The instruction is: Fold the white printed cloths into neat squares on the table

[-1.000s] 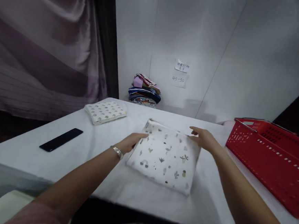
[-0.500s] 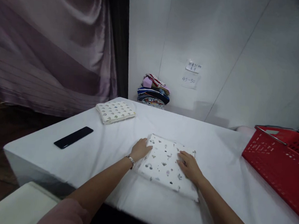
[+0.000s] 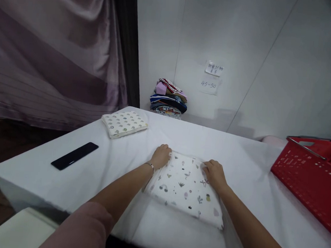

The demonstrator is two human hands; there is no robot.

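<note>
A folded white cloth point(image 3: 182, 186) printed with cacti, a flamingo and rainbows lies on the table in front of me. At its far left corner, my left hand point(image 3: 161, 157) is closed with the fingers curled over the edge. My right hand point(image 3: 214, 174) grips the far right corner in the same way, thumb side toward the cloth. Both sets of fingertips are partly hidden. Something thin and translucent seems to edge the cloth and spread toward me; I cannot tell whether it is plastic film.
A white-covered table point(image 3: 116, 169) holds a dark phone-like slab point(image 3: 75, 155) and another folded patterned cloth point(image 3: 124, 124) on the left. To the right stands a red basket point(image 3: 307, 173) with metal handles. Folded fabrics point(image 3: 169, 98) are piled by the wall, near paper signs point(image 3: 210, 84).
My hands have moved from the cloth's sides to its far corners, and the fingers have curled in. The cloth sits slightly nearer to me. The view has shifted a little.
</note>
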